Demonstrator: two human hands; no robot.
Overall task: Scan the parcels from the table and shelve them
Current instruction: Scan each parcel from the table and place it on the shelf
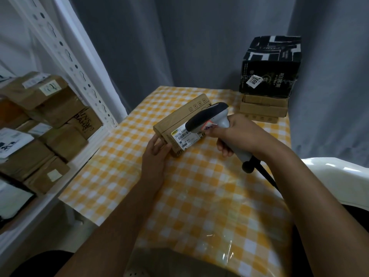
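**Parcel held under scanner at table centre**

The table [199,206], covered in a yellow-and-white check cloth, runs from 6 o'clock up to 12 o'clock. Its left edge lies just beside the white shelf rack [65,56] at 9 o'clock; its far edge meets the grey curtain [159,47]. The near half of the cloth is bare. A stack of flat cartons [263,108] topped by a black box [271,64] occupies the far right corner at 1 o'clock. Shelved parcels [40,126] fill the rack at 9 o'clock.

The brown parcel [179,124] rests on the table at centre, label side up. The left hand [157,156] is at its near-left corner, at 7 o'clock of the parcel; the fingers [151,144] lie fairly straight against the end face and the thumb presses the near side. The right hand [237,136] has its fingers curled round the scanner [211,120] handle. The scanner head sits over the label's right end, at 3 o'clock of the parcel.
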